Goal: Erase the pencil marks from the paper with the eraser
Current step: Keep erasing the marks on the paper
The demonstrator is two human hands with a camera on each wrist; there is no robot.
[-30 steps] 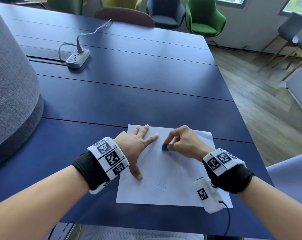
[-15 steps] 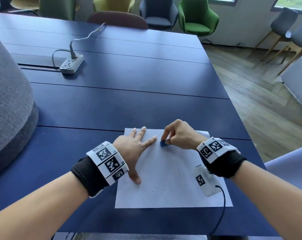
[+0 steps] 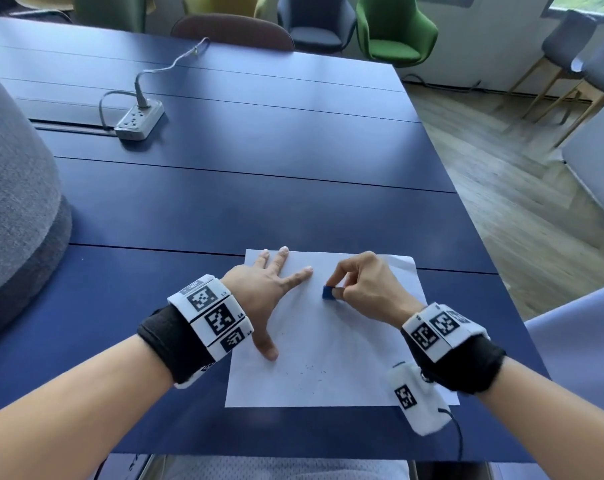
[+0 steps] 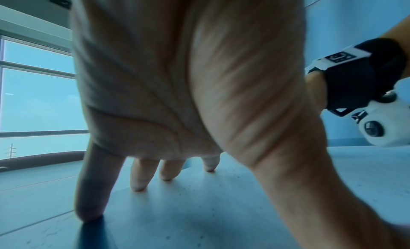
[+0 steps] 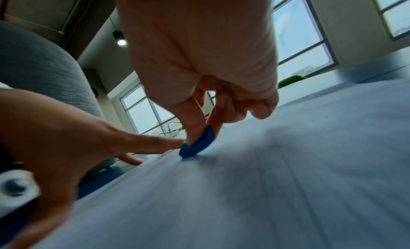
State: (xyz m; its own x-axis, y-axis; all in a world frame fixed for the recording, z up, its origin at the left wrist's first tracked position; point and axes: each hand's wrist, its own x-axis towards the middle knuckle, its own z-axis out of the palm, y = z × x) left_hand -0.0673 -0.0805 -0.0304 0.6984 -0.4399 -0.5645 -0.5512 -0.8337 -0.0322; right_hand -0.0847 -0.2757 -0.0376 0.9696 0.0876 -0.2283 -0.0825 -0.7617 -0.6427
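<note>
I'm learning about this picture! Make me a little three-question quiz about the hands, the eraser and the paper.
1. True or false: the left hand lies flat with spread fingers on the paper.
2. Which hand pinches the blue eraser? A) left B) right C) neither
3. Fill in: the small dark crumbs lie on the paper, ______ to the person than the eraser.

Key: 1 true. 2 B, the right hand. 3 nearer.

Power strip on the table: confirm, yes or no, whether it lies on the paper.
No, the power strip lies on the bare blue table, far beyond the paper.
</note>
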